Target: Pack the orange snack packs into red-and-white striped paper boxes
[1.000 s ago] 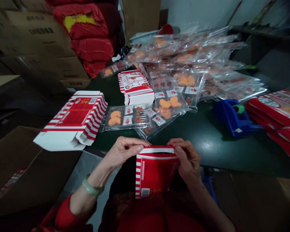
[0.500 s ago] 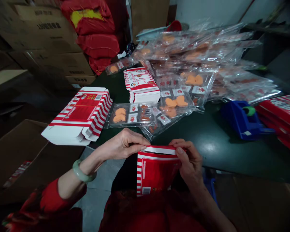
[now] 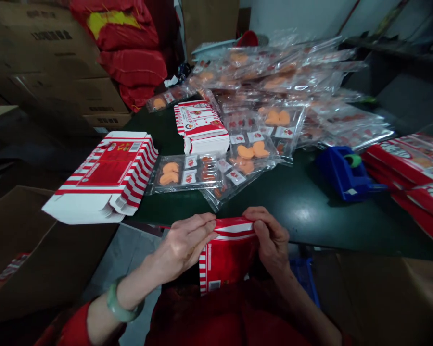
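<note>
A red box with white stripes (image 3: 227,257) is held upright in front of my body, its top flap along the upper edge. My left hand (image 3: 187,238), with a pale green bangle on its wrist, pinches the flap's left end. At the right end, the thumb and fingers of my right hand (image 3: 270,235) grip the same edge. The lower part of the box is hidden against my clothes. Just beyond it on the dark green table (image 3: 267,202) lie clear packs (image 3: 187,172) holding orange pieces and small sachets.
A stack of flattened red-and-white boxes (image 3: 104,173) sits at the left; a smaller stack (image 3: 204,127) lies behind. Clear packs (image 3: 274,79) are heaped at the back. A blue tape dispenser (image 3: 346,175) and filled red boxes (image 3: 411,158) stand right. Below left is an open carton (image 3: 57,254).
My left hand has shifted its fingers onto the box's top edge, and the flap is pressed lower. The right hand keeps its grip. The whole view has shifted slightly.
</note>
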{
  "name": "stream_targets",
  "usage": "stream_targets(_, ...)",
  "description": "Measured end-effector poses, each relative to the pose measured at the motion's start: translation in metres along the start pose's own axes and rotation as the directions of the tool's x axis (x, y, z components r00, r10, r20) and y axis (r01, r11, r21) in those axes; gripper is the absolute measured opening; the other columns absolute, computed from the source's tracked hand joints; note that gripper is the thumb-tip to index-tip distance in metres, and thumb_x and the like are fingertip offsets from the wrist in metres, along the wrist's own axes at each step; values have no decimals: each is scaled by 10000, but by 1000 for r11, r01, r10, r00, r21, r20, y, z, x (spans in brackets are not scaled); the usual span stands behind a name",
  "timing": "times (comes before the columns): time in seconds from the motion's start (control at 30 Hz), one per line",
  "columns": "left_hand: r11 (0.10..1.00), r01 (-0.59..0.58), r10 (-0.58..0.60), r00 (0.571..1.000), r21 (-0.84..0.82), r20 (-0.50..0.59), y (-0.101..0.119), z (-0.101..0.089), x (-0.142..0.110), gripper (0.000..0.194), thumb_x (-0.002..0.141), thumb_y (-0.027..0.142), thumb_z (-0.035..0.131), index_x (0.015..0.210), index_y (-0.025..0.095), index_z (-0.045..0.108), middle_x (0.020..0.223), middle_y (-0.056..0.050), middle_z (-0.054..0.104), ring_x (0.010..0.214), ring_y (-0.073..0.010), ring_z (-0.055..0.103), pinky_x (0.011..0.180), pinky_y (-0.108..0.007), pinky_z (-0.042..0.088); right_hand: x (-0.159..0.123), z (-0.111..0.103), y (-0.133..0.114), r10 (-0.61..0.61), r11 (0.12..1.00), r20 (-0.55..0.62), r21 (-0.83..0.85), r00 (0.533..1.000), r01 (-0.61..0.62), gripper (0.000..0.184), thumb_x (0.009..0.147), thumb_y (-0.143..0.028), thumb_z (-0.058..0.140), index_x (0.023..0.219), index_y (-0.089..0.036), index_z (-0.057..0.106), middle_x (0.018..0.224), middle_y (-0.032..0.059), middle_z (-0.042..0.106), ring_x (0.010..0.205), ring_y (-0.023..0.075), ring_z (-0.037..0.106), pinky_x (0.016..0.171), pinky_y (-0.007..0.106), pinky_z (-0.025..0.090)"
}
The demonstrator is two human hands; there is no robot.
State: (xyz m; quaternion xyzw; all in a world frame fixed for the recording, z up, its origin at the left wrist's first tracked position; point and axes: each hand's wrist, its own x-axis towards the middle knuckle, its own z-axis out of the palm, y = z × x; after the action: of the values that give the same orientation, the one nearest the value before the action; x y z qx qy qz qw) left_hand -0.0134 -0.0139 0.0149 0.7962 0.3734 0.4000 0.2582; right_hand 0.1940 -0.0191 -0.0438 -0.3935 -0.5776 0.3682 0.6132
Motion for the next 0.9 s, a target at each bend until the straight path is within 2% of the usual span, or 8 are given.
stream_targets(0.13,991,-60,73,991,121,-109,-4,9,-5,154,782,121,635,880,181,738,886,-108,745,760,-191,699,706,-289,563,-1,3,-5,-93,995,53,49,994,90,127,831,-196,608,925,-269,650,936,25,599,860,166,576,761,321,453)
stream_targets(0.23,992,-66,69,997,106,-28,0,9,7,57,772,163,664,788,172,718,808,-94,721,684,-167,664,634,-247,521,-3,6,-12,-88,995,90,51,992,84,88,805,-192,644,870,-251,643,916,20,607,834,155,594,745,306,468)
stream_targets(0.37,997,32,-21,989,-74,145,4,15,24,159,833,169,582,885,184,732,800,-90,718,679,-158,652,626,-227,487,5,-3,-19,55,998,186,8,981,-57,75,782,-255,673,778,-209,614,872,27,619,785,146,607,723,292,478)
stream_targets(0.47,981,69,-36,983,-180,181,0,23,31,167,826,190,588,862,187,752,797,-98,728,695,-171,663,630,-234,492,23,-21,-28,175,984,368,-60,913,-165,140,753,-273,701,704,-194,596,822,14,618,744,131,597,696,274,478)
stream_targets(0.57,980,2,41,975,-199,217,-6,29,36,134,777,252,671,858,190,758,815,-111,735,713,-196,676,633,-256,512,45,-33,-35,230,973,520,-152,822,-176,136,754,-237,684,677,-190,581,766,-7,601,695,117,580,643,253,474)
stream_targets(0.67,981,-128,160,960,-148,231,-15,28,38,172,778,270,686,914,184,749,847,-125,733,726,-196,686,633,-248,522,58,-36,-37,187,970,587,-238,788,-52,139,787,-200,635,663,-191,574,734,-10,595,676,115,572,622,249,470)
stream_targets(0.8,976,-215,219,950,-45,223,-25,21,31,221,846,167,585,1018,191,722,924,-132,735,782,-186,701,662,-248,533,53,-33,-29,-29,959,629,-203,777,200,144,871,-180,530,762,-197,622,835,30,626,745,125,602,673,270,493)
stream_targets(0.9,965,-262,258,960,27,109,-31,17,18,257,800,111,621,1009,218,727,943,-122,748,767,-197,708,679,-282,538,34,-25,-16,-159,957,545,-120,823,264,166,861,-237,591,1019,-204,629,1033,89,618,953,175,614,813,334,507)
